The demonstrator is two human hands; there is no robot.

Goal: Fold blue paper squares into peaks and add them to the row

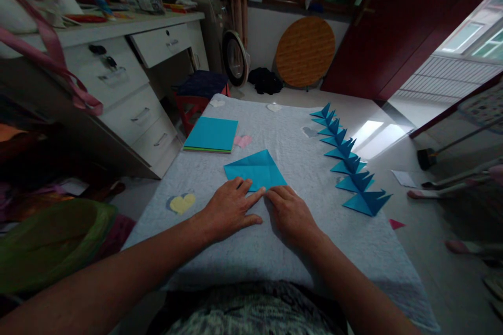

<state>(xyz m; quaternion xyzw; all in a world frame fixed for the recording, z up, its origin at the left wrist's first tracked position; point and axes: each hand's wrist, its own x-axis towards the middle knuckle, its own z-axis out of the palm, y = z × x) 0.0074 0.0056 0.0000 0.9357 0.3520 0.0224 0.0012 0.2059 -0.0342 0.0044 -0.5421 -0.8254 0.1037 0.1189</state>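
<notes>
A blue square of paper [255, 167], folded with creases, lies on the grey-white cloth of the table [283, 241]. My left hand [231, 207] rests flat beside its near corner, fingers stretched out and the fingertips pressing the paper's near edge. My right hand [291, 212] lies palm down just right of it, fingers pressing the same near corner. Neither hand holds anything lifted. A stack of blue paper sheets [212, 135] sits at the far left of the table. A row of several folded blue paper pieces [348, 162] runs along the right side.
Paper hearts lie on the cloth: yellow [182, 202] near left, pink [243, 141] by the stack. A white desk with drawers [133, 89] stands left, a red stool [192, 104] behind the table. A round wooden board [305, 51] leans on the far wall.
</notes>
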